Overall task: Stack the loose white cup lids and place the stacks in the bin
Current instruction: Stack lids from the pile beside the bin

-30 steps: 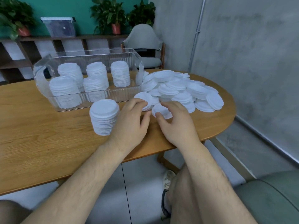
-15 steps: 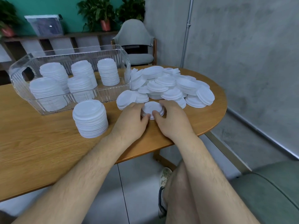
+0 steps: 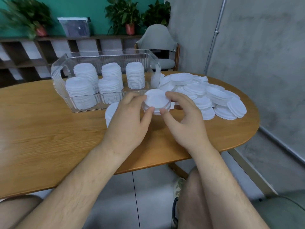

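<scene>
Standing beyond the left hand (image 3: 130, 123), the clear ribbed bin (image 3: 105, 55) holds five stacks (image 3: 135, 75); a table stack (image 3: 110, 111) peeks out just left of that hand, likely the next drop spot. Both hands curl around and clamp a short stack (image 3: 156, 100) of thin, round, rimmed white lids between them; loose lids (image 3: 206, 93) sprawl beyond the right hand (image 3: 184, 119).

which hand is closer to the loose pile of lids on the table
Right. The right hand is just beside the loose pile's left edge; the left hand is farther left, across the small stack both hands grip.
</scene>
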Tool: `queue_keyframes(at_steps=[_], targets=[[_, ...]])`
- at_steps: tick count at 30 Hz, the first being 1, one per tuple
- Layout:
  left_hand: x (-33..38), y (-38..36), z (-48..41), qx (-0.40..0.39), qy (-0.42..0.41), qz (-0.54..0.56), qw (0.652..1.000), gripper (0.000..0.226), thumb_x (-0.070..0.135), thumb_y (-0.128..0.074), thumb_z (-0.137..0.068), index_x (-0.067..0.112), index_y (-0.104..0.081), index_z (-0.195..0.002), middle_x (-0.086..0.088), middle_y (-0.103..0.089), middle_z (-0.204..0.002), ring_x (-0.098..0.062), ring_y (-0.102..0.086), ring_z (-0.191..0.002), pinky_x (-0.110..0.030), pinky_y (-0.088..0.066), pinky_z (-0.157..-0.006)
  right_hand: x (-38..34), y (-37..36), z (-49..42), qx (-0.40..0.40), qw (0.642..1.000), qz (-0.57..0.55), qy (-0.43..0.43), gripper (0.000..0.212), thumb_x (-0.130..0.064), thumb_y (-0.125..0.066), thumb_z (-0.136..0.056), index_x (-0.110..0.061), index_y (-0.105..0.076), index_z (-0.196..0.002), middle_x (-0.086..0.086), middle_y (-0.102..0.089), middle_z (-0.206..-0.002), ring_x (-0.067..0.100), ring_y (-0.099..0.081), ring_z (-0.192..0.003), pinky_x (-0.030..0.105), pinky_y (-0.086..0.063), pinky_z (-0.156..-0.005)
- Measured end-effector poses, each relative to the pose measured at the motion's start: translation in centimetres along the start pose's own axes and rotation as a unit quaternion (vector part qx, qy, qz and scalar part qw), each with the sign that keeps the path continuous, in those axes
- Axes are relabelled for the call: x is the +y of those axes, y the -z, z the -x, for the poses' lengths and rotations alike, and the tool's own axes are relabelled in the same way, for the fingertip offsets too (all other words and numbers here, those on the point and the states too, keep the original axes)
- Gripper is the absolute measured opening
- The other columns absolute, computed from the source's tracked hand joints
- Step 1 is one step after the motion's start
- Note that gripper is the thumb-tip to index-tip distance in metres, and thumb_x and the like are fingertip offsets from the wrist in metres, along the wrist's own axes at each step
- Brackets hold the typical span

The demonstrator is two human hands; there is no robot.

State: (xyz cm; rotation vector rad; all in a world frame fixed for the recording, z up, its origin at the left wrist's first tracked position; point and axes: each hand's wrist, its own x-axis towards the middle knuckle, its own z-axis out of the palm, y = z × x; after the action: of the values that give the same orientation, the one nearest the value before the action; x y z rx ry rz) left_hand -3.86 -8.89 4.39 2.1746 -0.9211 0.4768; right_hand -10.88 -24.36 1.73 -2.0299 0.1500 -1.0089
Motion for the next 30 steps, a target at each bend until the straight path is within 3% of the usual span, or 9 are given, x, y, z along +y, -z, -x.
queue_keyframes(at_steps=[5,12,16,24,30], targets=[[-2.7,2.9,0.4,0.033,0.019,0.009,0.999,0.043,0.032,-0.061,-0.099,0.013,-0.059,-0.138,0.004,-0.056,-0.127,-0.007,-0.051,-0.117,-0.021,-0.041,-0.104,-1.3,-3.8,-0.5,-0.010,0.999,-0.043,0.031,0.033,-0.019,-0.071,-0.093,-0.018,-0.068,-0.126,-0.011,-0.062,-0.132,0.004,-0.052,-0.130,0.036,-0.046,-0.106],[-5.6,4.2,1.5,0.053,0.055,0.030,0.997,0.042,0.031,-0.062,-0.098,0.012,-0.061,-0.136,0.003,-0.057,-0.124,-0.007,-0.053,-0.116,-0.027,-0.044,-0.106,-2.3,-6.9,-0.5,-0.045,0.998,-0.045,0.023,0.030,-0.025,-0.071,-0.093,-0.019,-0.070,-0.122,-0.012,-0.063,-0.128,0.004,-0.053,-0.127,0.028,-0.046,-0.103],[-6.1,4.3,1.8,0.050,0.068,0.039,0.996,0.042,0.032,-0.062,-0.098,0.013,-0.062,-0.135,0.005,-0.056,-0.123,-0.006,-0.053,-0.115,-0.023,-0.043,-0.104,-2.2,-7.4,-0.4,-0.042,0.998,-0.040,0.027,0.028,-0.024,-0.072,-0.091,-0.017,-0.071,-0.118,-0.011,-0.066,-0.122,0.003,-0.056,-0.122,0.025,-0.047,-0.101],[-7.0,4.0,2.2,0.021,0.106,0.048,0.993,0.045,0.035,-0.061,-0.098,0.014,-0.060,-0.137,0.005,-0.056,-0.125,-0.013,-0.054,-0.119,-0.034,-0.046,-0.107,-1.8,-8.3,-0.1,-0.077,0.997,-0.031,0.003,0.025,-0.026,-0.071,-0.092,-0.019,-0.072,-0.117,-0.015,-0.066,-0.119,-0.003,-0.056,-0.118,0.018,-0.046,-0.098],[-8.2,4.2,1.8,0.025,0.121,0.045,0.991,0.046,0.035,-0.059,-0.099,0.013,-0.058,-0.140,0.003,-0.055,-0.126,-0.013,-0.052,-0.119,-0.033,-0.044,-0.108,-2.1,-9.9,-0.6,-0.092,0.996,-0.016,0.005,0.032,-0.029,-0.068,-0.095,-0.018,-0.069,-0.126,-0.011,-0.065,-0.127,0.000,-0.054,-0.124,0.033,-0.047,-0.104]])
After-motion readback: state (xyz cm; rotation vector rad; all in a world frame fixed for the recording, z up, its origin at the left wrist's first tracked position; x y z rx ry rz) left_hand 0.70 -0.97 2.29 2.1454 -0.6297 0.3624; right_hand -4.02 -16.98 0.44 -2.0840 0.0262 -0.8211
